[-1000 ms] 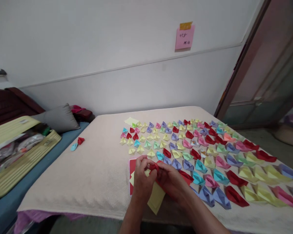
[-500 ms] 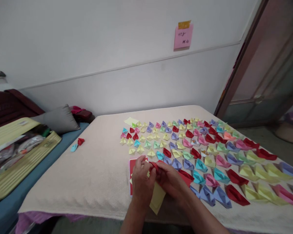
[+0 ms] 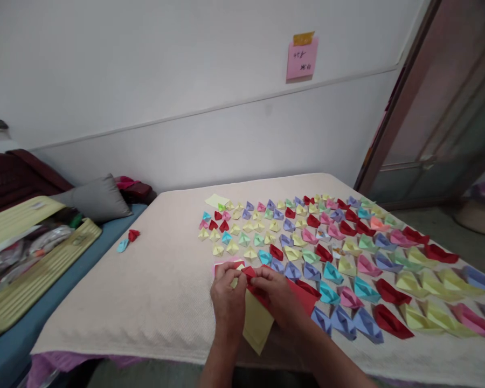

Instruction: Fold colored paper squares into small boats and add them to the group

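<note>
Between both hands is a small folded piece of red paper (image 3: 249,273), held above the table's near edge. My left hand (image 3: 228,293) pinches its left side with fingers closed. On the other side, my right hand (image 3: 275,293) grips it between thumb and fingers. Beneath them lie yellow paper sheets (image 3: 257,326) and a larger red sheet (image 3: 304,297), partly covered by the hands. Rows of folded paper boats (image 3: 332,274) in many colours spread out to the right and behind.
A cream cloth covers the table (image 3: 145,302). Two small folded papers, one red (image 3: 133,235) and one blue (image 3: 123,246), lie at its left. A yellow sheet (image 3: 217,200) rests at the back. Left of the table are a grey pillow (image 3: 99,198) and an opened box (image 3: 44,237).
Both hands have shifted slightly left, and the fingers have moved on the red paper. More of the red sheet and the yellow sheets shows beneath.
</note>
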Demonstrator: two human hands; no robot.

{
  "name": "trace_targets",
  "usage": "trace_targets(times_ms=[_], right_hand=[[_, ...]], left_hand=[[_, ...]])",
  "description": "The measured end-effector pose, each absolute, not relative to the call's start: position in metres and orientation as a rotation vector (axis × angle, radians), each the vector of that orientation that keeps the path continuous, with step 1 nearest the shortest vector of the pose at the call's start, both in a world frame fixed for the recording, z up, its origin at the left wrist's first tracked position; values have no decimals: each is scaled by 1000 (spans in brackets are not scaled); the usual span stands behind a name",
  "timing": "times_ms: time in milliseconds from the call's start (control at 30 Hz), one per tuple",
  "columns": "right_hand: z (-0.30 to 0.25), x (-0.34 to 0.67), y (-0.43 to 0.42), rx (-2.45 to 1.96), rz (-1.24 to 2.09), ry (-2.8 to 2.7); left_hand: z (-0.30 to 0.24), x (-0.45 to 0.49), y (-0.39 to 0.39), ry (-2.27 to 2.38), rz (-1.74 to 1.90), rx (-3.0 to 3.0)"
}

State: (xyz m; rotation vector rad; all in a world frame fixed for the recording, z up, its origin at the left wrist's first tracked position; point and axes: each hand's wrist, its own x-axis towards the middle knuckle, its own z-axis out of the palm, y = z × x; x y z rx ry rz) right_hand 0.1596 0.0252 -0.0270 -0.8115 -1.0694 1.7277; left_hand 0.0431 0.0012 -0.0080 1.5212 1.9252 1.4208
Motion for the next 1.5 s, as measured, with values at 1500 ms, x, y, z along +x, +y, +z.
trace_targets(times_ms=[1500], right_hand=[[-36, 162, 36, -1204, 1294, -1359]], left_hand=[[-19, 56, 4, 2030, 1325, 1660]])
